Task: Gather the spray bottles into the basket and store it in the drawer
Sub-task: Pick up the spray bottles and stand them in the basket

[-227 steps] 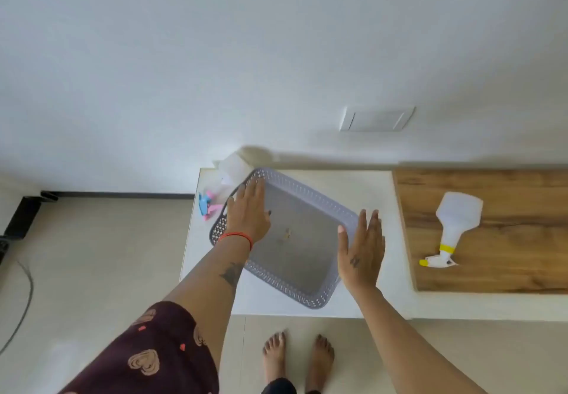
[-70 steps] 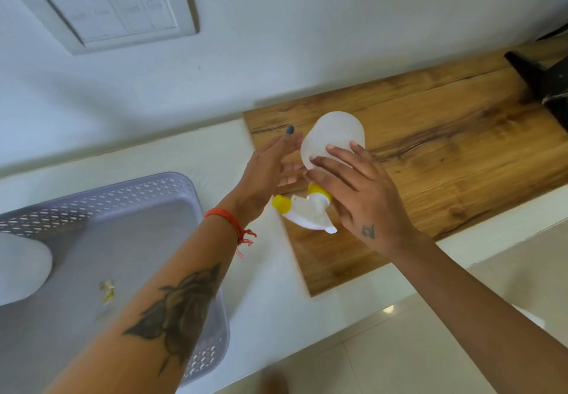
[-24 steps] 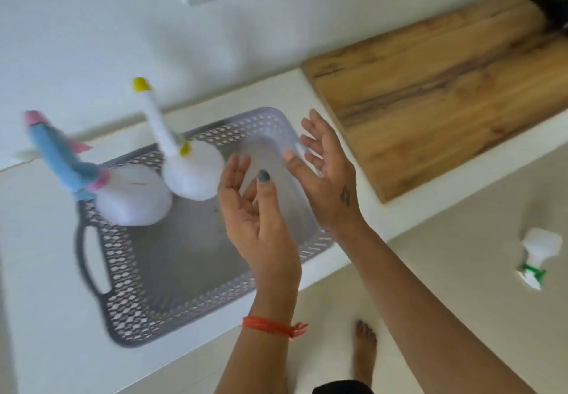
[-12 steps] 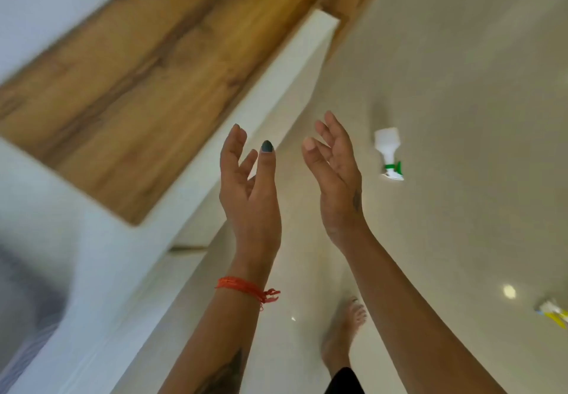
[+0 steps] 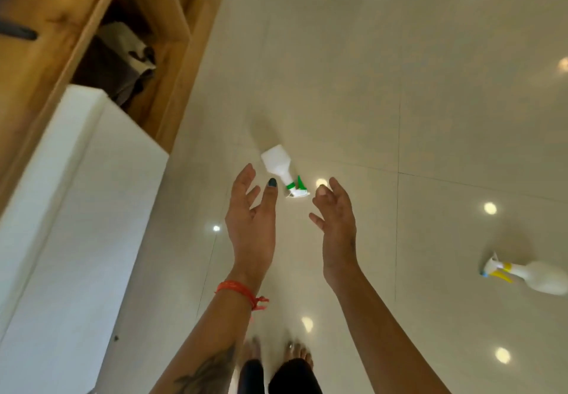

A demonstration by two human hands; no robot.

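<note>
A white spray bottle with a green trigger (image 5: 281, 170) lies on the glossy floor tiles, just beyond my fingertips. My left hand (image 5: 252, 218) is raised with its fingers spread, holding nothing, to the left of that bottle. My right hand (image 5: 335, 218) is also empty with its fingers apart, to the bottle's right. A second white spray bottle with a yellow trigger (image 5: 534, 275) lies on the floor at the far right. The basket is out of view.
A white cabinet (image 5: 76, 209) runs down the left side. Behind it stands a wooden unit with an open compartment (image 5: 123, 55) holding dark cloth. My bare feet (image 5: 276, 350) are at the bottom. Ceiling lights reflect off the tiles.
The view has swung from the counter and basket down to the floor. Both empty hands now frame the green-trigger bottle, which looks nearer, and the yellow-trigger bottle has come into fuller view.
</note>
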